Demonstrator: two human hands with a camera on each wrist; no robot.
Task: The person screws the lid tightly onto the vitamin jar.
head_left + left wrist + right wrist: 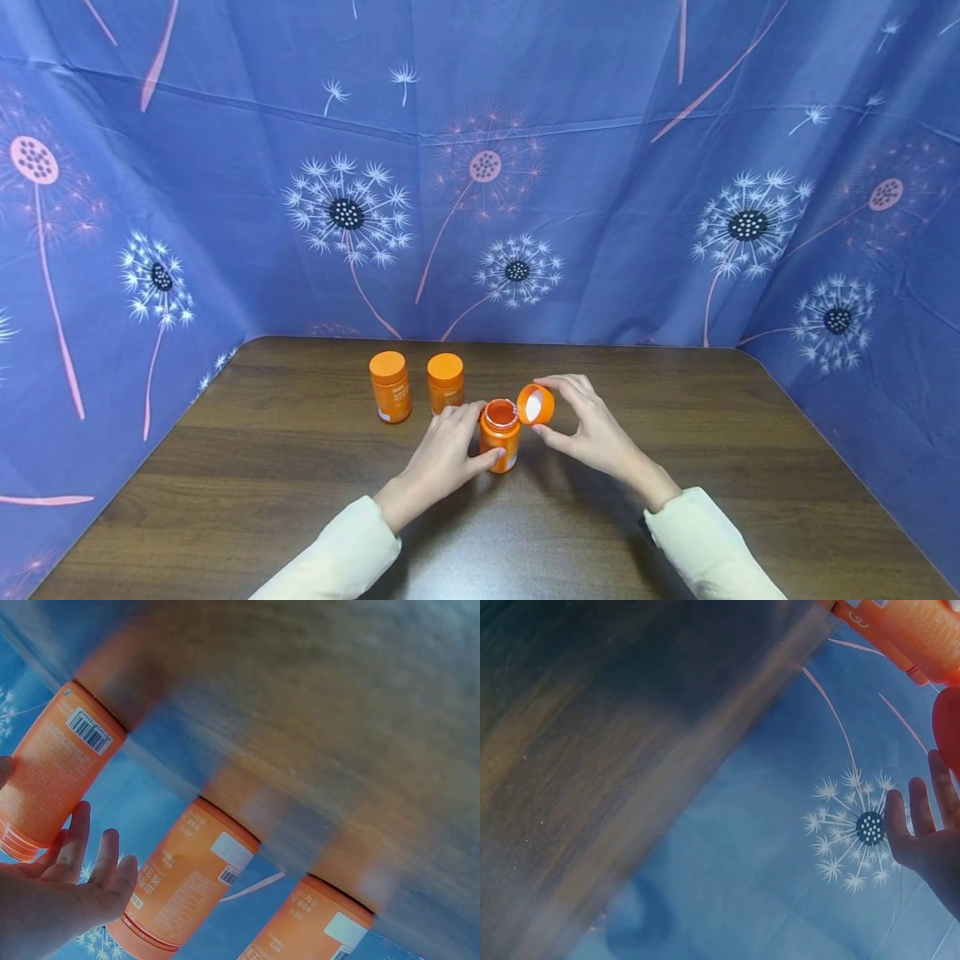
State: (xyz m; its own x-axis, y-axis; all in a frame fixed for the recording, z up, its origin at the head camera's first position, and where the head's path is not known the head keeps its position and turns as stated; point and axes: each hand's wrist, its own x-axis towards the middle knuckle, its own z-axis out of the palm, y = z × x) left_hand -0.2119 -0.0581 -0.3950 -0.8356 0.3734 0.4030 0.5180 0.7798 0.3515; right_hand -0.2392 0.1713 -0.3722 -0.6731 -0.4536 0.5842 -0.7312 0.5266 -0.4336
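Observation:
My left hand (442, 454) grips an orange plastic bottle (504, 439) that stands upright on the table with its mouth uncovered. In the left wrist view, a barcode shows on this bottle (56, 765), with fingers around its side near the neck. Beside the mouth, my right hand (592, 433) pinches the orange screw cap (536, 404) between thumb and fingers. The cap is tilted, its white inside facing the bottle. Only the cap's red-looking edge (949, 727) shows in the right wrist view.
Two more orange bottles, both capped, stand to the left: one farther out (391, 392), the other (446, 379) just behind my left hand. Under them is a brown wooden table (225, 483). A blue dandelion-print cloth (600, 275) hangs around its back and sides.

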